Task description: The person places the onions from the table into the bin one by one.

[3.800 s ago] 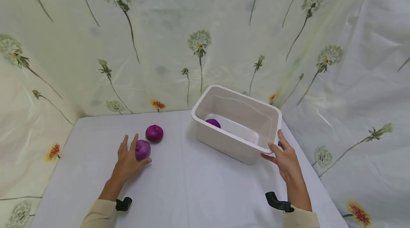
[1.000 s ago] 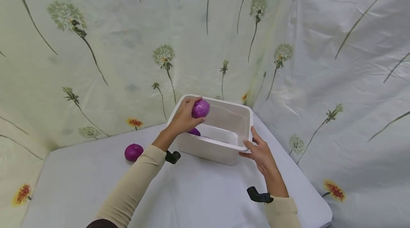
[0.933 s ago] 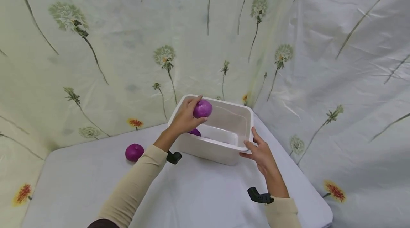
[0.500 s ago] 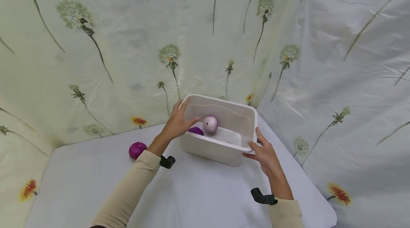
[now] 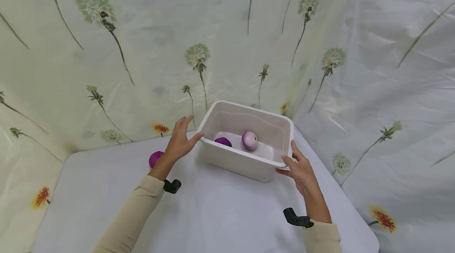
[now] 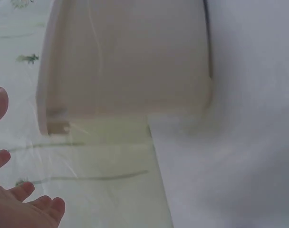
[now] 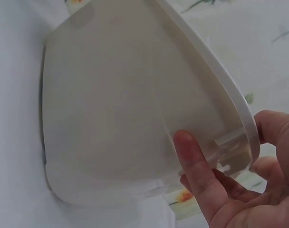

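Note:
A white plastic tub [image 5: 234,161] stands on the table, with two purple onions inside. One onion [image 5: 250,141] shows its pale root end; the other onion [image 5: 222,141] is partly hidden by the near wall. My right hand [image 5: 302,170] grips the tub's right rim, thumb on top and fingers beneath; the right wrist view shows this hand [image 7: 258,190] at the rim's corner. My left hand [image 5: 179,142] hovers by the tub's left end with fingers spread, holding nothing. In the left wrist view its fingers [image 6: 23,190] are apart from the tub. A third onion [image 5: 155,159] lies behind the left forearm, partly covered.
The white-covered table [image 5: 220,213] carries the tub near its back edge. A flower-printed plastic sheet [image 5: 153,47] rises behind the table and along both sides. Each wrist wears a black camera mount, the left mount [image 5: 172,186] and the right mount [image 5: 298,218].
My left hand lifted an onion from the table, carried it over the tub and let it go inside. It then drew back left. The right hand kept holding the rim.

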`<state>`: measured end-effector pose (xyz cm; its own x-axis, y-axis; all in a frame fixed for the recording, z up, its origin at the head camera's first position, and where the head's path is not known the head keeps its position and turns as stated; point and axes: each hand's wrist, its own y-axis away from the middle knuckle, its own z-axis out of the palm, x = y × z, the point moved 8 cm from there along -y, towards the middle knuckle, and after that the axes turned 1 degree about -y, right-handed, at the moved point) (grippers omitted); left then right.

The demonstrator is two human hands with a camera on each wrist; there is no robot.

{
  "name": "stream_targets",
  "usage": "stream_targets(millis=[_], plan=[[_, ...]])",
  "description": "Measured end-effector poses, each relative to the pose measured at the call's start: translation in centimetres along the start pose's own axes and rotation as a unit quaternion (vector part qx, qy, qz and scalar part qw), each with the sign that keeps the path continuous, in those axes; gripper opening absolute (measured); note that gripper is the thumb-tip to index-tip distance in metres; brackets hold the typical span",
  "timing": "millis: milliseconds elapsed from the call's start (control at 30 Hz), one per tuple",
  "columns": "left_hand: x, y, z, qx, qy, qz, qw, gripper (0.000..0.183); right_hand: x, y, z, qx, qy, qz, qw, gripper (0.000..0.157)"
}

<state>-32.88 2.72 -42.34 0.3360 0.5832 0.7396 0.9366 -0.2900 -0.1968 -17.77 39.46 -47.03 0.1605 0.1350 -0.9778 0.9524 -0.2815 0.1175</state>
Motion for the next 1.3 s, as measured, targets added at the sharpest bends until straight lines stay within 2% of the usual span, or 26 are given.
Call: stream_targets(millis=[300, 467, 867, 1100, 1300], plan=[[-5.9, 2.2, -3.0, 0.026, -0.031, -0.035, 0.9985, 0.072, 0.0, -0.1, 0.3, -0.001, 0.006, 0.002, 1.000, 0.074], [-8.6, 3.5, -3.5, 0.017, -0.073, -0.061, 0.9953, 0.077, -0.2, -0.1, 0.2, 0.000, 0.006, 0.003, 1.000, 0.073], [-14.3, 6.9, -2.5, -0.013, -0.168, -0.089, 0.9817, 0.105, 0.1, -0.1, 0.4, 0.000, 0.009, 0.015, 1.000, 0.074], [-16.1, 7.0, -1.6, -0.023, -0.193, -0.101, 0.9758, 0.112, 0.3, -0.1, 0.3, 0.008, 0.006, 0.016, 1.000, 0.076], [-17.0, 6.8, -1.2, -0.004, -0.177, -0.098, 0.9792, 0.110, 0.1, -0.1, 0.4, 0.011, 0.008, 0.020, 1.000, 0.075]])
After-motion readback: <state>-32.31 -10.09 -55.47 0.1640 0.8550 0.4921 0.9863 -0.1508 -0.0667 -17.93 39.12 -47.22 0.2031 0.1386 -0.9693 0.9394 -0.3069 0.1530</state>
